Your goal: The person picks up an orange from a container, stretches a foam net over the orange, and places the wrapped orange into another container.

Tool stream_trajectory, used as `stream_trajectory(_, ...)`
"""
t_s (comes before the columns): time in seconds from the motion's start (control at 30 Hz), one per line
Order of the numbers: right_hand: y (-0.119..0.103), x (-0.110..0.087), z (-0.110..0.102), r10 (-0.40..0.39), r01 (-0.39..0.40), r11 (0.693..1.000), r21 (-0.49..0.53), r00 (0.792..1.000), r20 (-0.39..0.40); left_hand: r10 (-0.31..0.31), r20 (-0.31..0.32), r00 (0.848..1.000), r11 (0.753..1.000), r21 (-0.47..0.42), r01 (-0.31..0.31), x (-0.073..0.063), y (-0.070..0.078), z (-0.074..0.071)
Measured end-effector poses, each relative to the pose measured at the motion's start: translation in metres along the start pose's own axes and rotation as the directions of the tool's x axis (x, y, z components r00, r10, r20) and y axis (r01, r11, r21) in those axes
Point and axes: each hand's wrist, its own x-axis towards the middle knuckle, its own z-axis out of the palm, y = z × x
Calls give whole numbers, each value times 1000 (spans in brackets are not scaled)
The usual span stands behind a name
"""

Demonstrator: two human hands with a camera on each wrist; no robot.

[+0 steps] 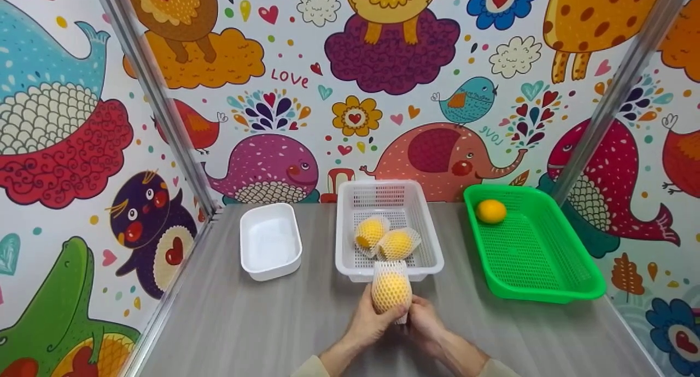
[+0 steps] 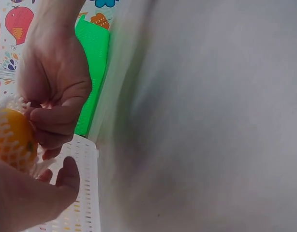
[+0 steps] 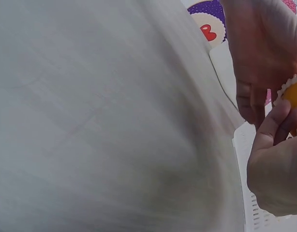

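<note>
An orange (image 1: 391, 293) in a white foam net sleeve (image 1: 390, 267) is held over the near rim of the white basket. My left hand (image 1: 367, 323) grips the sleeved orange from the left, thumb across its near side. On the other side, my right hand (image 1: 427, 321) pinches the near end of the sleeve with curled fingers. Close up in the left wrist view, bare orange peel (image 2: 19, 126) shows at the sleeve's opening beside the right fingers. Two more sleeved oranges, one on the left (image 1: 372, 232) and one on the right (image 1: 397, 243), lie in the white basket (image 1: 431, 251).
At the left stands a small white tub (image 1: 270, 240). A green basket (image 1: 547, 251) on the right holds one bare orange (image 1: 491, 211) in its far left corner. Printed wall panels (image 1: 290, 109) border the grey table (image 1: 229, 322) at the back and sides.
</note>
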Motion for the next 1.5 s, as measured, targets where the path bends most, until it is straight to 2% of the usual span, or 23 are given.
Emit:
stream_trajectory(0.13,0,-3,0,-8,9,1000,-17,999,46,25,-43,999,1000,14,-25,3,2,-3)
stream_trajectory(0.33,0,-4,0,-119,128,988,-86,987,105,24,-72,997,1000,-13,-25,7,6,-8)
stream_trajectory(0.47,-3,-6,0,-189,203,966,-159,977,99,53,-91,994,998,-21,-55,8,8,-12)
stream_trajectory(0.6,-7,-9,-1,-280,301,922,-245,953,115,97,-112,989,995,2,-97,11,9,-17)
stream_trajectory(0.7,-12,-11,-3,-381,405,849,-339,914,139,108,-120,987,994,38,-104,12,11,-21)
stream_trajectory(0.73,-13,-11,-4,-425,447,810,-380,893,146,110,-124,986,993,57,-104,13,12,-23)
stream_trajectory(0.8,-15,-11,-6,-523,530,702,-476,837,161,113,-134,984,991,92,-101,14,13,-26)
stream_trajectory(0.83,-16,-12,-7,-578,572,632,-522,797,174,117,-138,983,989,108,-103,15,14,-28)
stream_trajectory(0.87,-16,-12,-8,-637,613,549,-569,747,190,122,-141,982,987,121,-105,16,16,-30)
stream_trajectory(0.9,-17,-11,-9,-695,646,451,-616,687,212,131,-147,981,984,139,-110,17,17,-32)
stream_trajectory(0.97,-19,-10,-11,-794,687,237,-687,544,271,148,-156,977,978,172,-120,20,20,-37)
stream_trajectory(1.03,-21,-7,-13,-854,672,28,-740,401,332,167,-156,973,969,207,-133,24,25,-42)
stream_trajectory(1.07,-23,-5,-15,-869,642,-66,-764,339,360,172,-157,973,964,228,-133,26,28,-44)
stream_trajectory(1.1,-25,-4,-16,-875,612,-143,-778,290,389,175,-157,972,959,252,-132,29,30,-47)
stream_trajectory(1.13,-26,-2,-17,-875,584,-204,-786,253,414,174,-154,973,954,272,-127,32,33,-49)
stream_trajectory(1.2,-29,1,-21,-864,528,-294,-797,211,458,172,-155,973,944,307,-118,39,40,-55)
stream_trajectory(1.27,-30,5,-24,-846,487,-361,-796,187,499,163,-159,974,937,334,-102,49,47,-61)
stream_trajectory(1.37,-30,11,-28,-822,444,-426,-789,174,542,146,-171,974,924,376,-73,63,58,-70)
stream_trajectory(1.5,-28,18,-32,-804,407,-466,-786,176,568,143,-187,972,895,443,-47,81,73,-83)
